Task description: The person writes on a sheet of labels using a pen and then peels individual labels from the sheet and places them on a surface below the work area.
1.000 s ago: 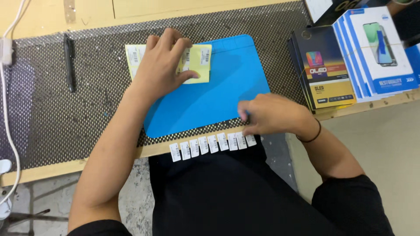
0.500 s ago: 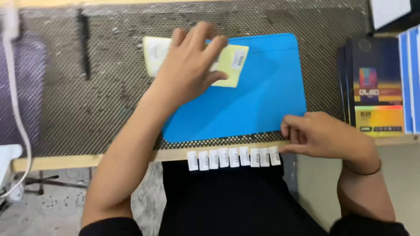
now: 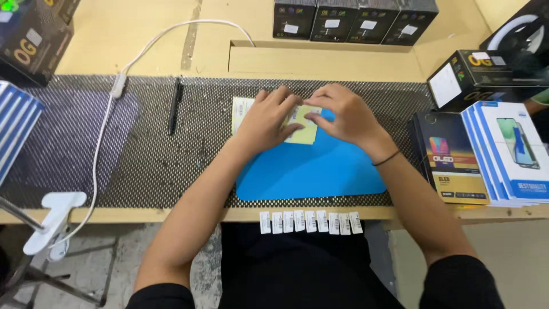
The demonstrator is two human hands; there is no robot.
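While both hands met at the far edge of the blue mat [image 3: 320,171], they pressed a yellow label sheet [image 3: 303,129].
Left hand [image 3: 269,117] lay flat with fingers spread; right hand [image 3: 343,114] pinched the sheet's corner; white label strips [image 3: 309,222] lined the table edge nearest the mat.

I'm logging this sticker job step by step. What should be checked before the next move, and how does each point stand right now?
1. Left hand flat on the yellow sheet: ok.
2. Right hand fingers at the sheet's top edge: ok.
3. Sheet lying on the blue mat: only partly, its left end is on the mesh liner: not ok.
4. White labels in a row along the table edge, within reach: ok.
5. Label between the right fingers: cannot tell.
6. Pen and cable away from the hands: ok.
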